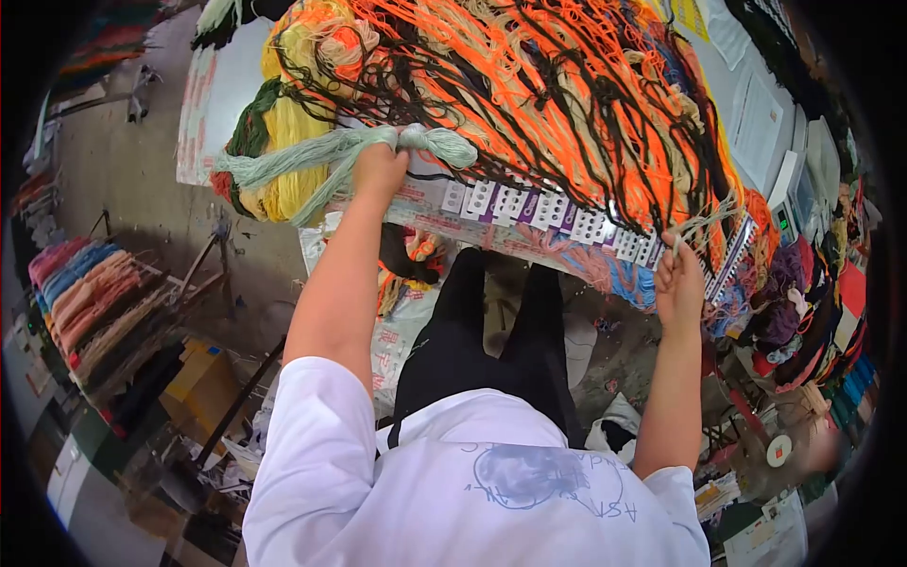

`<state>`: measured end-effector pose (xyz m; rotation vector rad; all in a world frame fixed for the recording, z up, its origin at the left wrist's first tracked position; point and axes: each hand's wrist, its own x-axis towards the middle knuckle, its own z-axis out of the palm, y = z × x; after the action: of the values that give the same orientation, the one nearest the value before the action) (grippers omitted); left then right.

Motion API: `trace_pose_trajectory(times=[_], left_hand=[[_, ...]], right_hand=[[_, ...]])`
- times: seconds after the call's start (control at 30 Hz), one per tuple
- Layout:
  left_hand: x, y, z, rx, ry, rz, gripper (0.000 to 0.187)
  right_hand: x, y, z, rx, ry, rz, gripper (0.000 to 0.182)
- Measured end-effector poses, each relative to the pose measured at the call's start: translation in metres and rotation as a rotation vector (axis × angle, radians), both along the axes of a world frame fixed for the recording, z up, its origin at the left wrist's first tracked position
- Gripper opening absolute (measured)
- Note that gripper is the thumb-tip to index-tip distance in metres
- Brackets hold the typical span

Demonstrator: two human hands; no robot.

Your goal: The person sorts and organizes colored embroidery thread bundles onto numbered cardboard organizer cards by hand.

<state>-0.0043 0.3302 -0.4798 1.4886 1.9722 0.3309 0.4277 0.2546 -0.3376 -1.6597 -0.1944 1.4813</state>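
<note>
My left hand (pixel 380 172) is closed round a pale green yarn skein (pixel 283 168), close to its knotted end, over the table's front left part. At the front right, my right hand (pixel 676 274) pinches some thin pale strands (pixel 707 223) beside the end of the pile. Between and beyond my hands lies a big heap of orange, black and beige yarn (pixel 567 104). White cards with holes (pixel 539 208) line the table's front edge. Yellow yarn (pixel 293 142) hangs just left of the heap, partly under the green skein.
Folded coloured yarn bundles (pixel 104 302) rest on a rack at the left, near a cardboard box (pixel 202 380). A device with a green display (pixel 786 215) stands at the right, with dark and purple yarn (pixel 784 302) below it. Pink and blue yarn (pixel 605 269) hangs under the front edge.
</note>
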Motion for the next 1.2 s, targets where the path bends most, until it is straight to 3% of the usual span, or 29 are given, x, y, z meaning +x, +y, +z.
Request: trace_pose_trajectory(times=[0.07,0.17,0.2,0.23,0.27,0.33,0.37,0.43,0.47,0.5,0.57,0.7,0.9,1.07,1.1,1.2], left_hand=[[-0.010,0.002,-0.013,0.054,0.179,0.035,0.030],[-0.057,0.007,0.017,0.391,-0.110,0.353,0.029],[-0.067,0.010,0.049,0.405,-0.325,0.512,0.026],[-0.083,0.017,0.075,0.365,-0.289,0.625,0.026],[-0.098,0.021,0.083,0.539,-0.472,0.595,0.035],[-0.138,0.018,0.072,0.529,-0.346,0.637,0.042],[-0.120,0.013,0.081,0.533,-0.407,0.643,0.044],[-0.072,-0.006,0.082,0.345,-0.403,0.536,0.044],[-0.044,-0.019,0.080,0.084,-0.409,0.499,0.036],[-0.016,-0.032,0.067,-0.063,-0.511,0.441,0.026],[0.019,-0.057,0.033,-0.359,-0.562,0.400,0.027],[0.055,-0.071,0.001,-0.081,-0.354,0.204,0.024],[0.059,-0.060,-0.019,-0.242,-0.485,0.183,0.021],[0.051,-0.052,-0.012,-0.398,-0.761,0.258,0.021],[0.052,-0.052,-0.016,-0.364,-0.778,0.255,0.018],[0.051,-0.054,-0.020,-0.334,-0.713,0.256,0.019]], right_hand=[[-0.014,-0.003,-0.010,0.013,-0.010,-0.023,0.028],[-0.029,-0.002,-0.021,-0.008,-0.068,-0.052,0.024],[-0.036,-0.001,-0.024,-0.011,-0.104,-0.035,0.023],[-0.046,0.002,-0.029,-0.014,-0.139,-0.016,0.021],[-0.055,0.003,-0.042,0.018,-0.201,0.054,0.019],[-0.085,0.009,-0.062,0.015,-0.265,0.188,0.020],[-0.105,0.012,-0.069,0.002,-0.332,0.258,0.022],[-0.140,0.015,-0.088,-0.010,-0.351,0.403,0.019],[-0.163,0.018,-0.090,0.016,-0.378,0.427,0.019],[-0.178,0.017,-0.103,0.023,-0.359,0.450,0.021],[-0.206,0.018,-0.117,0.087,-0.516,0.581,0.019],[-0.239,0.021,-0.141,0.075,-0.602,0.737,0.018],[-0.249,0.016,-0.151,0.021,-0.724,0.646,0.014],[-0.246,0.007,-0.146,0.254,-0.757,0.653,0.009],[-0.245,0.003,-0.145,0.371,-0.749,0.651,0.009],[-0.240,-0.004,-0.147,0.387,-0.646,0.651,0.011]])
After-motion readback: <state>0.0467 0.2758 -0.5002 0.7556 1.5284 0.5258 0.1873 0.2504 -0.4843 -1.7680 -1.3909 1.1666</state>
